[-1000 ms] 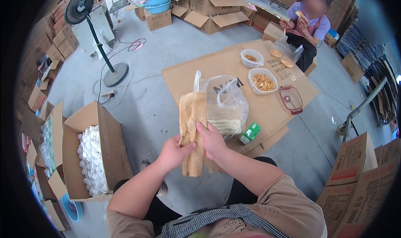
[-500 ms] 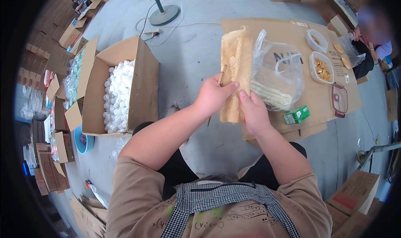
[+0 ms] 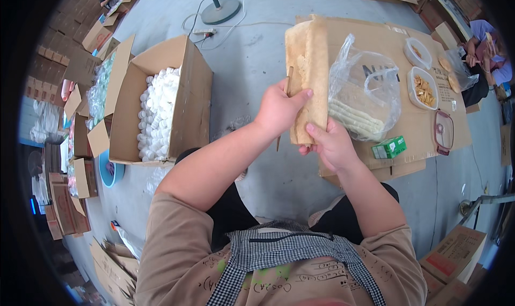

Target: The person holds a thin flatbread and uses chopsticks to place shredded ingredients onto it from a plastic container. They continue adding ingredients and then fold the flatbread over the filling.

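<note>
I hold a long tan rolled flatbread (image 3: 310, 70) upright in front of me with both hands. My left hand (image 3: 279, 110) grips its left side near the middle, together with a thin wooden stick. My right hand (image 3: 330, 144) clasps its lower end from below. Just behind it a clear plastic bag (image 3: 365, 96) with pale rolled pieces inside lies on a flat sheet of cardboard (image 3: 413, 129).
An open carton of white caps (image 3: 158, 104) stands at my left. On the cardboard lie a small green box (image 3: 390, 146), two plastic tubs of snacks (image 3: 424, 88) and a lid. A fan base (image 3: 221, 8) stands beyond. Another person sits at the far right (image 3: 485, 43). Cartons ring the floor.
The view has tilted further down toward my lap. Both hands stay on the flatbread, which now stands nearer and larger, with my right hand lower on its end.
</note>
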A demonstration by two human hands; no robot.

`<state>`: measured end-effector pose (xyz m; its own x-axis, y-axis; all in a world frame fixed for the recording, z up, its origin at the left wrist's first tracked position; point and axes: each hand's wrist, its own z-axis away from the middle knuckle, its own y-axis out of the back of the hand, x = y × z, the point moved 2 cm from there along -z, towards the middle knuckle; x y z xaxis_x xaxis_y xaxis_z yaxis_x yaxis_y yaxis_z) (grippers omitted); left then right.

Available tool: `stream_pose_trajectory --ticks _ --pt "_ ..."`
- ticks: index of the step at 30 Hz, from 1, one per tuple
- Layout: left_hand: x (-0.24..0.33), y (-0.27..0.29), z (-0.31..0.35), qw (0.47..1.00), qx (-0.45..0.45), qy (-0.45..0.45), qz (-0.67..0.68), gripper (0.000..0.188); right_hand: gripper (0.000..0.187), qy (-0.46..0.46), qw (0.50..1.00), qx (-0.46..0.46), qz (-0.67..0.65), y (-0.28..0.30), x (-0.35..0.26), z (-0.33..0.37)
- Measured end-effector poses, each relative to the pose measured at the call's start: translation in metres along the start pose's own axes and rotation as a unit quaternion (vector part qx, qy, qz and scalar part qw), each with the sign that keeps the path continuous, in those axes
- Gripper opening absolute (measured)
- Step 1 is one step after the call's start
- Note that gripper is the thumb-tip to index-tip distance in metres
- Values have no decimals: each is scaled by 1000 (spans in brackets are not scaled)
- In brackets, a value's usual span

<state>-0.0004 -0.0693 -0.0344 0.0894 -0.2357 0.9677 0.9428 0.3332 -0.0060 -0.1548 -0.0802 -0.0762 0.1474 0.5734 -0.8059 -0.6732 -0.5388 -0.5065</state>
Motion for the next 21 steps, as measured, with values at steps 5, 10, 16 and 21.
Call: stream_pose_trajectory --ticks 5,10,16,21 --pt "-1 5 -5 998 -52 17 7 30 38 -5 999 -20 -28 10 2 -4" --pt "2 -5 7 982 -182 40 -43 31 50 119 982 26 -145 24 -27 -9" --pt "-20 -23 23 952 -262 33 -153 30 48 207 945 201 -155 51 -45 -7" --pt "-19 -29 27 938 -252 13 -237 30 46 222 938 240 -116 59 -39 -7"
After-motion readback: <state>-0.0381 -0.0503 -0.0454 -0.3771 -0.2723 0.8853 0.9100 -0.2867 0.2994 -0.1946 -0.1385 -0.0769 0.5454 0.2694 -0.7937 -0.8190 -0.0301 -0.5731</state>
